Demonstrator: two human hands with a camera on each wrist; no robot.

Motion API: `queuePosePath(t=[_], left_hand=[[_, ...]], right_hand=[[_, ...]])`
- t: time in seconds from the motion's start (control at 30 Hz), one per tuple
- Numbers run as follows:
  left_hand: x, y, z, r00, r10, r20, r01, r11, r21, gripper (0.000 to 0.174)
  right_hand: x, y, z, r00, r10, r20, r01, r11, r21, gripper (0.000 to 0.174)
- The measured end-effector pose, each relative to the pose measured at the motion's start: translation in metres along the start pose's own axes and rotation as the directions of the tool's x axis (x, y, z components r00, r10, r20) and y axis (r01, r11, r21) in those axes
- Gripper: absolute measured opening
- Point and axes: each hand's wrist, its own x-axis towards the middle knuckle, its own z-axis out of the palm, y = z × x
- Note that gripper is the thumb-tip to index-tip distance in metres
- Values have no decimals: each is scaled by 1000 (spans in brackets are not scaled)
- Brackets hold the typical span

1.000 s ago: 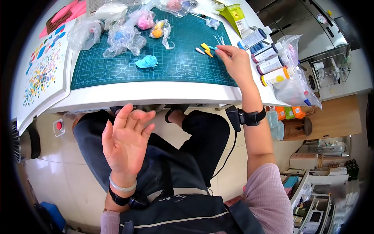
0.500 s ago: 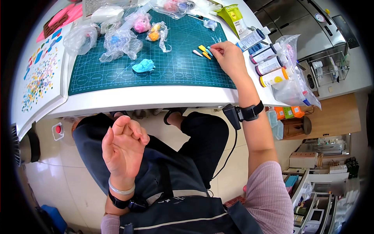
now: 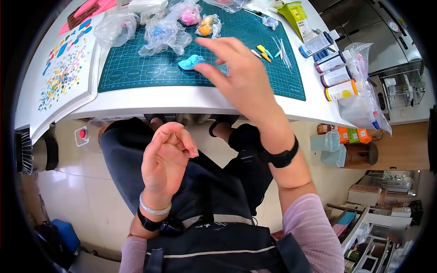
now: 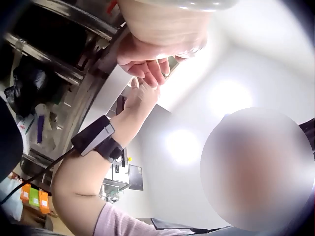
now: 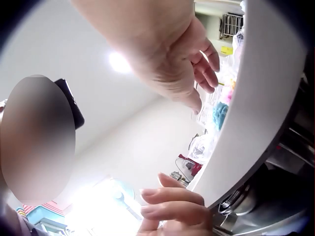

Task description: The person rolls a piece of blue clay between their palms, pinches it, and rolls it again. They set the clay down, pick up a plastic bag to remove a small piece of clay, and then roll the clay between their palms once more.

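My right hand hangs above the green cutting mat, its thumb and forefinger spread apart with nothing between them. In the head view its thumb tip lies right beside a crumpled blue lump that looks like modelling clay. The right wrist view shows the same blue lump beyond the fingers. Palm up over the lap, my left hand has loosely curled fingers and holds nothing. Past the right hand, small tapered pieces in yellow, orange, white and blue lie together on the mat.
Plastic-wrapped lumps in blue, pink and orange sit along the mat's back. Thin white sticks lie right of the tapered pieces. Several bottles line the table's right side; a white board with coloured dots stands left.
My right hand has left the small blue piece among the tapered pieces and swung left to the blue lump, opening its pinch. The left hand stays over the lap, fingers slightly more curled.
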Motion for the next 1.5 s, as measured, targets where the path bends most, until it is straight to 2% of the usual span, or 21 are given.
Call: queuePosePath(t=[0.07,0.13,0.2,0.33,0.37,0.4,0.47,0.53,0.6,0.87,0.93,1.0,1.03,1.07,1.1,1.13,1.2,1.27,1.4,1.43,1.5], left_hand=[[-2,3,0,1000,20,-5,-20,999,43,37],[-4,9,-3,998,70,3,-69,969,238,35],[-4,16,1,998,52,-30,-38,939,343,33],[-2,21,11,997,-24,-75,61,836,545,31],[-3,22,6,999,-45,-9,39,745,666,29],[-2,23,5,998,-55,0,42,746,665,29],[0,26,7,989,-141,49,24,476,879,29],[-3,24,8,984,-168,67,20,470,883,31],[-6,21,9,969,-248,19,164,696,699,31],[-2,13,16,948,-311,63,205,752,626,32],[-3,11,15,950,-311,25,235,766,599,33],[-1,8,14,973,-226,41,184,873,452,36],[1,10,16,982,-178,59,129,868,480,39],[1,9,30,994,-92,-66,112,874,473,38],[4,13,24,995,-98,-29,100,882,461,38],[6,17,19,995,-100,3,88,890,448,39],[7,22,24,995,-93,-43,103,873,477,38],[8,25,23,976,-220,-2,191,845,500,37],[9,25,24,974,-225,30,175,828,532,33],[11,25,15,962,-255,101,177,859,480,30],[12,26,20,970,-224,98,159,882,443,29]], right_hand=[[2,3,14,998,-8,-57,10,999,35,22],[3,10,21,994,-111,-22,110,992,-60,27],[-4,3,13,999,-42,12,42,999,-21,23],[-37,-41,-13,972,-155,176,101,955,279,32],[-47,-47,-16,965,-162,205,96,950,297,34],[-56,-51,-18,958,-168,233,89,945,316,36],[-67,-52,-22,964,-162,210,104,959,263,36],[-73,-51,-25,973,-159,167,97,938,332,35],[-80,-48,-25,983,-135,125,82,930,359,35],[-94,-42,-7,981,-103,-167,168,882,440,27],[-95,-45,-4,981,-80,-177,152,882,445,30],[-91,-46,-6,981,-58,-183,135,886,444,33],[-83,-45,-10,996,-25,-90,67,859,508,37],[-77,-44,-15,1000,4,7,-7,826,563,41],[-73,-45,-19,993,87,85,-121,772,624,46],[-70,-40,-14,1000,28,0,-22,774,633,42],[-64,-36,-14,997,-75,32,40,789,613,37],[-63,-33,-13,995,-87,46,39,776,630,34],[-63,-34,-10,995,-94,17,66,810,582,26],[-62,-37,-8,995,-99,-29,98,813,574,21],[-60,-41,-4,993,-100,-58,115,809,576,18]])
